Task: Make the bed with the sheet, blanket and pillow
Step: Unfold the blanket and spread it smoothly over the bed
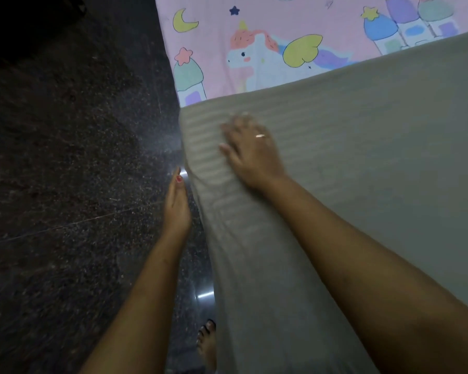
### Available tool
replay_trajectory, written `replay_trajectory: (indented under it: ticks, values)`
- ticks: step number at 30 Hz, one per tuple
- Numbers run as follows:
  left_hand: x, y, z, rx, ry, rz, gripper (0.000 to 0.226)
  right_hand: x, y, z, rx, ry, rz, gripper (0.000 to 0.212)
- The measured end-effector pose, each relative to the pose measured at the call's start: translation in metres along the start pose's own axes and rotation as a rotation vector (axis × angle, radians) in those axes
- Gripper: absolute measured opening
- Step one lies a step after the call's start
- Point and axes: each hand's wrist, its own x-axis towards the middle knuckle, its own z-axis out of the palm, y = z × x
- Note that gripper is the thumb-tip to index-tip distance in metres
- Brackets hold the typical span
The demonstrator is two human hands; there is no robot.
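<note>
1. Pressing down on the blanket [362, 157], your right hand [250, 152] lies palm-flat near its far left corner. The fingers [234, 125] are spread and released, gripping nothing, and their tips are blurred.
2. You wear a thin, pale metal ring [260, 136] on that hand.
3. Your blanket is a dull grey-green cloth, matte, with fine parallel ribs that show best around your right hand. Its far edge runs as a straight, slightly rounded fold, rising from left to right.
4. It covers the whole near part of the sheet [295, 17], and its left side rolls over the edge and hangs down toward the floor [65, 157].
5. Your sheet shows only beyond that far fold. It is smooth pink cotton-like fabric, lying flat, printed with cartoon shapes:
   - a white unicorn [254, 55] with a yellow wing
   - a yellow crescent moon [184, 21]
   - a dark blue star [234, 10]
   - domed castle towers [189, 76]
6. Your left hand [176, 206] hangs edge-on just beside the draped side of the blanket, over the floor. Its fingers are straight, held together and released, holding nothing. You cannot tell from here whether it touches the cloth.
7. Red polish, partly chipped, shows on that hand's thumbnail [179, 178].
8. Your floor is dark polished stone, speckled with fine pale grains. It has thin straight joint lines and small bright reflections near the blanket's edge.
9. Your bare foot [208, 344] stands on the stone close against the hanging cloth, with dark polish on the toenails.
</note>
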Motion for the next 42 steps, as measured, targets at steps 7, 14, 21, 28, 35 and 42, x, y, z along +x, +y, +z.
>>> replay_trajectory:
  ticks: [7,14,21,28,35,42]
  values:
    - [-0.081,-0.023,0.015,-0.136,-0.027,-0.145,0.038,-0.149,-0.056,0.024,-0.131,-0.120,-0.152,0.060]
    - [-0.144,-0.071,-0.017,-0.117,0.036,-0.416,0.048,-0.203,-0.070,0.001,0.027,-0.303,-0.482,0.059]
    - [-0.163,-0.070,0.009,-0.014,-0.025,-0.315,0.042,-0.227,0.014,-0.013,-0.262,-0.100,0.153,0.058]
    - [-0.175,-0.061,-0.004,-0.049,-0.071,-0.275,0.035,-0.293,-0.110,0.020,-0.198,-0.215,-0.251,0.063]
    - [-0.164,-0.060,-0.039,0.363,-0.176,-0.059,0.049,-0.302,-0.036,-0.031,-0.178,-0.043,0.156,0.056]
    - [-0.182,-0.034,0.000,0.714,-0.334,0.308,0.059,-0.331,-0.100,-0.001,-0.075,-0.227,0.291,0.068]
